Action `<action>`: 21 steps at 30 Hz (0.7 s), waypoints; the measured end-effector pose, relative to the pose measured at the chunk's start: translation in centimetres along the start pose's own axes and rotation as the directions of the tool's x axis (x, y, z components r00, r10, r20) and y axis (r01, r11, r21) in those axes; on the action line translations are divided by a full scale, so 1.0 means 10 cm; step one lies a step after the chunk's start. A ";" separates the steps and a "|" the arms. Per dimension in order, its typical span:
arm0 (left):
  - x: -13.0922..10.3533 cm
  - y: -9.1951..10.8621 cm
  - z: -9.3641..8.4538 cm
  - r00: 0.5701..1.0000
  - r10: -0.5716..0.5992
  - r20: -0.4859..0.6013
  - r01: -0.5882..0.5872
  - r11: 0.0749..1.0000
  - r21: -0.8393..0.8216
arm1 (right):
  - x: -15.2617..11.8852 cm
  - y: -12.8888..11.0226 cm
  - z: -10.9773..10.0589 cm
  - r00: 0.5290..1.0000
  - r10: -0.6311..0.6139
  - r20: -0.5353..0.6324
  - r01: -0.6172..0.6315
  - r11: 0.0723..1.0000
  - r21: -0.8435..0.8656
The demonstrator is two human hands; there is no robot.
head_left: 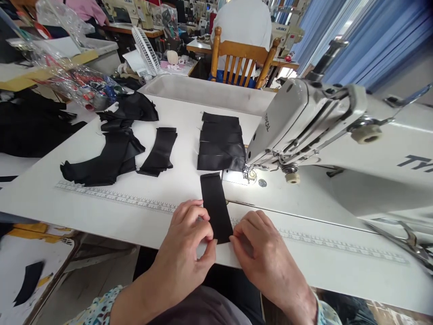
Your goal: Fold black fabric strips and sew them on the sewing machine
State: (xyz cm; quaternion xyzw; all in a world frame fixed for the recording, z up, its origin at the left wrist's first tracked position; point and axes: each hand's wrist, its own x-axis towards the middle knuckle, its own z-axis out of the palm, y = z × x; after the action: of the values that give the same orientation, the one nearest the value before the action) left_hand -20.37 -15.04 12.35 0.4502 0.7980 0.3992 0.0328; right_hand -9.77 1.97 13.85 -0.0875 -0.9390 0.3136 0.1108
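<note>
A narrow black fabric strip [215, 203] lies on the white table, pointing away from me. Its near end is between my two hands. My left hand [187, 246] is closed at the strip's near left corner, thumb and forefinger pinched on its edge. At the near right corner, my right hand [260, 248] pinches the other edge. Just beyond the strip, joined or overlapping black fabric pieces [221, 142] lie flat beside the sewing machine's needle and presser foot [248, 174]. A ruler scale [135, 201] runs across the table, passing under the strip and hands.
The white sewing machine [304, 122] stands on the right. Scissors [406, 241] lie at the right edge. Stacks of black cut pieces [108, 158] and a smaller pile [158, 151] are on the left. Behind are a wooden chair [243, 54] and a seated person in white [241, 20].
</note>
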 end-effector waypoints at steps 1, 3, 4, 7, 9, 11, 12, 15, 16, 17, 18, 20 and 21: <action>0.01 0.00 0.00 1.000 -0.001 -0.003 0.001 1.000 0.004 | 0.00 0.00 0.00 1.000 -0.004 0.001 0.004 1.000 -0.006; 0.01 0.01 0.02 1.000 -0.005 -0.008 0.005 1.000 0.016 | 0.01 0.00 0.00 1.000 -0.010 0.004 0.011 1.000 -0.020; 0.02 0.01 0.02 1.000 -0.007 -0.009 0.008 1.000 0.024 | 0.02 0.00 0.01 1.000 -0.012 0.008 0.012 1.000 -0.028; 0.01 0.01 0.02 1.000 -0.020 0.011 0.019 0.999 0.049 | 0.03 0.02 0.01 1.000 -0.006 0.019 0.007 0.999 -0.049; 0.00 0.01 0.00 0.999 -0.019 0.048 0.015 0.998 0.067 | 0.05 0.03 0.01 0.999 -0.012 0.030 0.014 0.998 -0.056; 0.00 0.00 -0.04 0.995 0.012 0.097 -0.020 0.997 0.080 | 0.06 0.03 0.00 0.999 -0.027 0.043 0.029 0.998 -0.061; 0.01 -0.01 -0.06 0.992 0.038 0.123 -0.048 0.996 0.080 | 0.07 0.03 -0.01 0.998 -0.034 0.050 0.037 0.997 -0.062; 0.05 -0.05 -0.12 0.975 0.134 0.180 -0.148 0.987 0.066 | 0.09 0.03 -0.04 0.997 -0.037 0.072 0.042 0.997 -0.061; 0.06 -0.07 -0.13 0.968 0.162 0.191 -0.176 0.982 0.062 | 0.10 0.02 -0.04 0.996 -0.031 0.079 0.036 0.998 -0.060; 0.07 -0.09 -0.14 0.962 0.186 0.197 -0.202 0.978 0.060 | 0.10 0.02 -0.05 0.996 -0.025 0.085 0.030 0.998 -0.059; 0.07 -0.10 -0.16 0.958 0.207 0.197 -0.223 0.973 0.061 | 0.10 0.02 -0.05 0.996 -0.019 0.089 0.024 0.998 -0.058; 0.06 -0.13 -0.18 0.953 0.242 0.183 -0.258 0.964 0.067 | 0.10 0.01 -0.05 0.996 -0.013 0.091 0.018 0.998 -0.055; 0.04 -0.15 -0.19 0.950 0.258 0.176 -0.274 0.959 0.072 | 0.10 0.01 -0.05 0.996 -0.012 0.090 0.016 0.998 -0.052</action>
State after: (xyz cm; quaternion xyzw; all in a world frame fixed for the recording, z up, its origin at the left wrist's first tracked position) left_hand -22.44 -16.28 12.82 0.5861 0.7428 0.3227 0.0230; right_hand -10.59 2.58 14.36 -0.0697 -0.9516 0.2913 0.0686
